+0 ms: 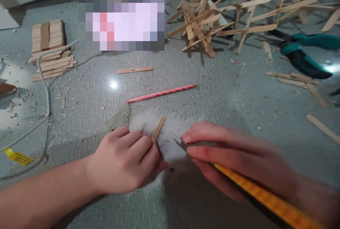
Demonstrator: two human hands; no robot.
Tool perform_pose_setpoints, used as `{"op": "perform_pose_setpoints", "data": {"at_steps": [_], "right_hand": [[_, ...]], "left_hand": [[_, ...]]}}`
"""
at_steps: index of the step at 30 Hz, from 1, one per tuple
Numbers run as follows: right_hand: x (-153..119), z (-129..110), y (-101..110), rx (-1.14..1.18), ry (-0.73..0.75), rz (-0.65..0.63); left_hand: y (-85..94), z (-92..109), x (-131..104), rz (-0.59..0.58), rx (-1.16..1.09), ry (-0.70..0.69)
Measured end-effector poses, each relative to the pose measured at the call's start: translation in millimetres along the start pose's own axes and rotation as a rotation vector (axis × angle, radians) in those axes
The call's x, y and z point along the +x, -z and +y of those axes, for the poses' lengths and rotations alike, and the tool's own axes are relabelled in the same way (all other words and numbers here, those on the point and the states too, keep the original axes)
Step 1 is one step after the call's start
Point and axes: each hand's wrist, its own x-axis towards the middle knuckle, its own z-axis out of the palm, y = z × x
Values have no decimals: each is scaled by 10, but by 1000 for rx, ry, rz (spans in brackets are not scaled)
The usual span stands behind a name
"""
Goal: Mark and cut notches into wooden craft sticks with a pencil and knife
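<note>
My left hand (130,161) is closed in a fist low on the table, wrapped round a wooden craft stick (159,128) whose rounded end sticks out past the knuckles. To its right, my right hand (228,151) grips a craft knife (255,186) with a yellow and black handle. The blade tip points left towards the stick, with a gap between them. Pale powder or a worn whitish patch (148,119) spreads under the stick. Just beyond lies a pink pencil (162,93), and farther back another craft stick (135,70) with a small dark slot.
Bundled craft sticks (54,35) lie at the back left beside a grey cable (45,80) with a yellow tag (18,156). A tangled structure of joined sticks (202,23) fills the back right, near teal-handled pliers (300,50). A blurred-out screen (124,23) stands behind; wood scraps are scattered about.
</note>
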Motion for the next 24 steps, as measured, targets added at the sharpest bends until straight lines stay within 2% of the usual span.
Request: {"op": "perform_pose_setpoints", "data": {"at_steps": [6, 13, 17, 24], "right_hand": [[7, 104, -72, 18, -113, 7], [30, 65, -99, 72, -134, -55], [54, 50, -115, 97, -167, -76], [120, 40, -146, 62, -124, -138]], "left_hand": [[-52, -184, 12, -85, -77, 210], [-91, -215, 9, -254, -115, 211], [-89, -216, 22, -283, -148, 215], [-87, -236, 53, -276, -207, 228]]}}
